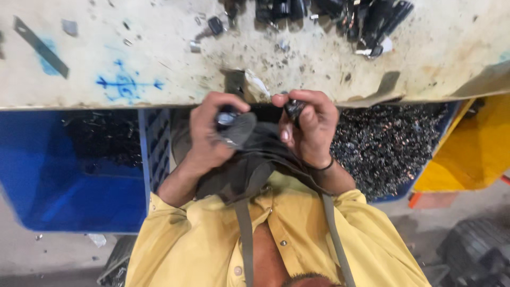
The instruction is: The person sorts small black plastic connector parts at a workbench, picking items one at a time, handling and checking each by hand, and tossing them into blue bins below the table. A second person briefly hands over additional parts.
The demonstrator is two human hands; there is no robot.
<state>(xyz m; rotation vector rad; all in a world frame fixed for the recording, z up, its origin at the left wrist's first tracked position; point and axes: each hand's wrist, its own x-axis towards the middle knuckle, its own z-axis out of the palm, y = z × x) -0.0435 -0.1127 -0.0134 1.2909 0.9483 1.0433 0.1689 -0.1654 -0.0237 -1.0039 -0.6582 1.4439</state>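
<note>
Left hand (210,133): clenched on grey cloth (241,127) | right hand (311,125): pinching small black part (294,108) | mid-frame, below counter (159,64) edge | risk: part slips into scrap bin (388,149).

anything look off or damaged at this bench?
The worktable is worn: chipped at its front edge just above the hands, with blue paint marks and loose small parts scattered about. The left hand and right hand each grip a small dark part.
</note>
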